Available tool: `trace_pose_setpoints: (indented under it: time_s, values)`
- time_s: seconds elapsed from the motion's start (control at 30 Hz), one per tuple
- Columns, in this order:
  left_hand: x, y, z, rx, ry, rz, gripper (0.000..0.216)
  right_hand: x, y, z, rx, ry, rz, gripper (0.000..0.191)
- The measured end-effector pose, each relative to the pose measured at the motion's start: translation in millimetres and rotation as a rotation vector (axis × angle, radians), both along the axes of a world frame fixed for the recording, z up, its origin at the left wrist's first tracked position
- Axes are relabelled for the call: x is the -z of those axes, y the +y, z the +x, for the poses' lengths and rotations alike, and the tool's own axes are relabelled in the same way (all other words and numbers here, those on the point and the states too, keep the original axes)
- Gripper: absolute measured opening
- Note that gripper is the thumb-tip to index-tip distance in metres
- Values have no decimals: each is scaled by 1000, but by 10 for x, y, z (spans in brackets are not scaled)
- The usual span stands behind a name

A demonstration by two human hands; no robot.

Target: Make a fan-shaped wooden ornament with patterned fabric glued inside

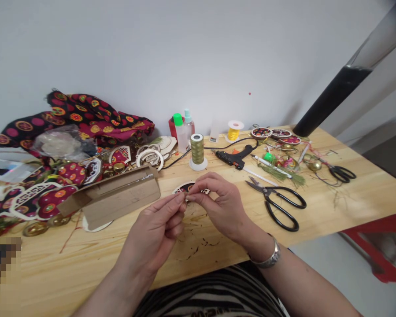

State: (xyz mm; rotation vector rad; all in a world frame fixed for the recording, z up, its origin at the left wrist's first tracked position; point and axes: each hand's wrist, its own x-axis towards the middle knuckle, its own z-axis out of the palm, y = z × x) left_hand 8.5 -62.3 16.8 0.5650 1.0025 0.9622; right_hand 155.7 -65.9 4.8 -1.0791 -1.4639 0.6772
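My left hand [160, 224] and my right hand [222, 204] meet fingertip to fingertip over the table's middle. Both are closed in a pinch on something too small to make out. Just behind the fingertips a dark patterned ornament piece [181, 188] with a pale rim shows, partly hidden by my right hand. Beyond it stands an upright spool of olive-green thread [197, 152]. Black-handled scissors [277, 200] lie to the right of my right hand, blades slightly apart. Dark scraps [194, 251] are scattered on the wood below my hands.
An open cardboard box [121, 198] sits left, beside piled patterned ornaments [52, 198] and cloth [95, 112]. A black glue gun [234, 156], yellow thread spool [233, 131] and small bottles [183, 134] stand toward the wall. More scissors [341, 173] and tassels lie right. A red stool [379, 246] stands beside the table.
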Motion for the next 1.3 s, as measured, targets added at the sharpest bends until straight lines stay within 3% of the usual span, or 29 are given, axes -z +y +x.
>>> trace_pose_setpoints:
  time_s: [0.43, 0.57, 0.73, 0.9, 1.17, 1.3]
  values:
    - [-9, -27, -3, 36, 34, 18, 23, -25, 70, 82, -125, 22, -70, 8]
    - [-9, -24, 17, 53, 42, 27, 23, -15, 97, 126, -218, 49, -78, 25]
    - [-17, -17, 24, 62, 44, 4, 24, -36, 120, 177, -311, 7, -42, 16]
    - [-26, -3, 31, 74, 43, 6, 25, -24, 128, 181, -262, -15, 14, 13]
    - [1, 4, 4, 95, 28, 5, 25, 36, 115, 155, -137, -206, 270, 11]
    - [3, -5, 5, 116, 5, 28, 21, 14, 98, 157, -129, -278, 263, 12]
